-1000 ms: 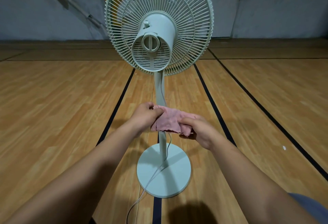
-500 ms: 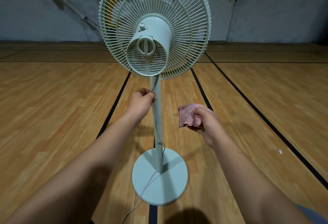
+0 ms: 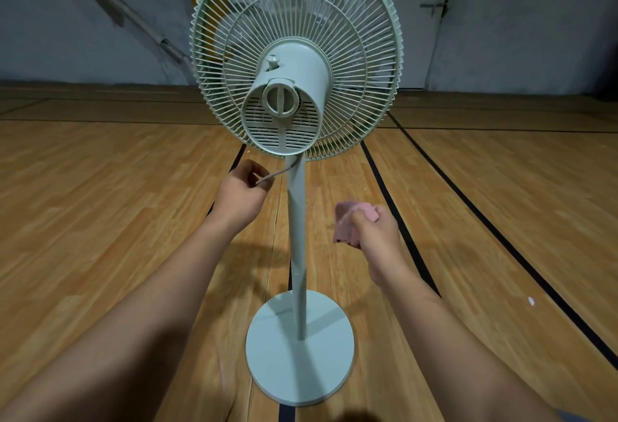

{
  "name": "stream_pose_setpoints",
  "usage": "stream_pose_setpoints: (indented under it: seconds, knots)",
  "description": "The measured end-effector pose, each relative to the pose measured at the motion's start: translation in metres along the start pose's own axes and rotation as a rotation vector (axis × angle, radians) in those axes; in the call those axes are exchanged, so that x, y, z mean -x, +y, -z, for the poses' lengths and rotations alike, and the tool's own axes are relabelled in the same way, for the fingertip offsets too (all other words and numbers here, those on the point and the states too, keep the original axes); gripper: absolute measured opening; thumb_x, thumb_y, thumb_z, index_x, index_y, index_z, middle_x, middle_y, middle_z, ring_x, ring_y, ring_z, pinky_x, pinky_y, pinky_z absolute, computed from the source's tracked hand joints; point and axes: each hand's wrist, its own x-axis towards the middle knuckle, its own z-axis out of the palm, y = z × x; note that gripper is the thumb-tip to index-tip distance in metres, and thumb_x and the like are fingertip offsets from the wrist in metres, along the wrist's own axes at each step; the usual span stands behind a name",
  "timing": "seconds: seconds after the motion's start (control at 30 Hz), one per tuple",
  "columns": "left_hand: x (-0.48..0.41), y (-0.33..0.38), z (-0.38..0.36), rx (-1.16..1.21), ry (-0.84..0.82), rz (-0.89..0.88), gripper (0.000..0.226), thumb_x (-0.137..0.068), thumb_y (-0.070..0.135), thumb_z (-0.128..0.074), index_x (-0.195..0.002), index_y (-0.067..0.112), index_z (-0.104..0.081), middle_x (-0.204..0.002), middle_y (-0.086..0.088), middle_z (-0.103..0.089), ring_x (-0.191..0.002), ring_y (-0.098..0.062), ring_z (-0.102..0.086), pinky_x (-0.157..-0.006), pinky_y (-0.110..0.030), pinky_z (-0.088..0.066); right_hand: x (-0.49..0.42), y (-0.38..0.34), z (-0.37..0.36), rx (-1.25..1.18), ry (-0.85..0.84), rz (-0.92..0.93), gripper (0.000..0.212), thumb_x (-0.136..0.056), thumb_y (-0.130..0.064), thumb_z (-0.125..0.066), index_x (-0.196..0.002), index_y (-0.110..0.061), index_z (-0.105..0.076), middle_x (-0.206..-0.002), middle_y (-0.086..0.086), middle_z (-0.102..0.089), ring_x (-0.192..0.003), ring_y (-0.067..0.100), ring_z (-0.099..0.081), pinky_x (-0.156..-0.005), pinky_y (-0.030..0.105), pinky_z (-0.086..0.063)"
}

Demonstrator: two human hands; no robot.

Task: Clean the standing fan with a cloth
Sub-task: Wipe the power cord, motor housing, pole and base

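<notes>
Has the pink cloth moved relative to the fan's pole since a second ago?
Yes. The pink cloth moved right: earlier it lay across the pole, now it is bunched in the right hand, apart from the pole.

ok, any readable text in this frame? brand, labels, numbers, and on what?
None readable. No brand, label or number shows on the fan's rear knob, motor housing, pole, base or cord.
The pink cloth is plain.
The floor has only black lines.

Top of fan grille [image 3: 363,54] cropped; cord [image 3: 279,173] end hidden in left hand [image 3: 240,195].
</notes>
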Motion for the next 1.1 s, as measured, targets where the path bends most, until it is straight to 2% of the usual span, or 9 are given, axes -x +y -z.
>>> stream_pose_setpoints:
  seconds: [0.1,0.2,0.33,0.47,0.53,0.67,0.8,0.97,1.1]
  knots:
    - [-0.003,0.004,0.005,0.009,0.010,-0.081,0.018,-0.093,0.031,-0.077,-0.103,0.039,-0.064,-0.094,0.003,-0.065,-0.080,-0.019,-0.061,-0.066,-0.033,-0.051,-0.005,-0.017,-0.029,0.031,0.024,0.171,0.012,-0.094,-0.018,-0.060,-0.105,-0.022,-0.060,-0.078,-0.006,-0.071,-0.063,0.008,-0.066,-0.058,0.031,-0.055]
    - [-0.002,0.016,0.012,-0.009,-0.001,-0.205,0.042,-0.080,0.045,-0.079,-0.118,0.047,-0.060,-0.102,0.005,-0.067,-0.093,-0.020,-0.065,-0.079,-0.043,-0.058,-0.012,-0.035,-0.063,0.075,0.039,0.301,0.010,-0.098,-0.023,-0.062,-0.107,-0.023,-0.057,-0.107,0.004,-0.067,-0.092,0.023,-0.071,-0.079,0.050,-0.062]
    - [-0.003,0.025,0.019,-0.019,-0.008,-0.315,0.054,-0.072,0.041,-0.078,-0.122,0.047,-0.056,-0.102,0.007,-0.067,-0.092,-0.020,-0.064,-0.080,-0.053,-0.060,-0.014,-0.040,-0.096,0.146,0.008,0.510,0.020,-0.097,-0.019,-0.063,-0.116,-0.024,-0.059,-0.119,-0.001,-0.053,-0.110,0.017,-0.058,-0.094,0.039,-0.052]
    - [-0.008,0.034,0.030,-0.103,0.020,-0.427,0.086,-0.073,0.034,-0.083,-0.148,0.039,-0.040,-0.119,0.033,-0.063,-0.109,0.005,-0.063,-0.088,-0.019,-0.055,-0.017,-0.028,-0.100,0.006,-0.106,0.465,0.026,-0.101,-0.038,-0.047,-0.118,-0.025,-0.064,-0.127,-0.003,-0.050,-0.114,0.003,-0.057,-0.097,0.022,-0.051]
    - [-0.010,0.039,0.037,-0.165,0.039,-0.493,0.100,-0.073,0.035,-0.082,-0.158,0.040,-0.029,-0.124,0.041,-0.058,-0.110,0.009,-0.061,-0.093,-0.017,-0.052,-0.026,-0.024,-0.101,0.010,-0.095,0.460,0.017,-0.105,-0.029,-0.050,-0.114,-0.025,-0.064,-0.126,-0.004,-0.051,-0.112,-0.007,-0.054,-0.099,0.018,-0.044]
    - [-0.009,0.050,0.044,-0.295,0.092,-0.663,0.121,-0.077,0.032,-0.088,-0.166,0.051,-0.009,-0.164,0.015,-0.044,-0.118,-0.029,-0.068,-0.088,-0.052,-0.061,-0.043,-0.024,-0.107,0.072,-0.023,0.484,0.018,-0.100,-0.009,-0.060,-0.108,-0.023,-0.054,-0.118,-0.004,-0.053,-0.107,0.001,-0.057,-0.093,0.022,-0.049]
    - [-0.015,0.064,0.048,-0.361,0.074,-0.724,0.126,-0.078,0.032,-0.093,-0.168,0.051,-0.007,-0.168,0.009,-0.038,-0.117,-0.033,-0.068,-0.082,-0.045,-0.059,-0.053,-0.030,-0.107,0.062,0.009,0.507,0.011,-0.111,-0.033,-0.051,-0.115,-0.023,-0.050,-0.106,-0.013,-0.061,-0.095,-0.016,-0.059,-0.072,0.005,-0.047]
    - [-0.020,0.072,0.050,-0.381,0.101,-0.716,0.122,-0.076,0.038,-0.092,-0.168,0.048,-0.012,-0.144,-0.002,-0.040,-0.108,-0.023,-0.061,-0.078,-0.042,-0.059,-0.060,-0.035,-0.111,0.163,-0.082,0.382,0.031,-0.106,-0.038,-0.054,-0.131,-0.020,-0.057,-0.117,0.001,-0.069,-0.104,0.017,-0.067,-0.082,0.035,-0.057]
    - [-0.025,0.075,0.049,-0.386,0.151,-0.783,0.113,-0.077,0.047,-0.090,-0.167,0.028,-0.025,-0.151,-0.007,-0.034,-0.138,-0.014,-0.040,-0.102,-0.012,-0.039,-0.062,-0.036,-0.115,0.245,-0.080,0.365,0.041,-0.106,-0.049,-0.045,-0.138,-0.026,-0.057,-0.112,-0.001,-0.069,-0.094,0.019,-0.066,-0.067,0.029,-0.049]
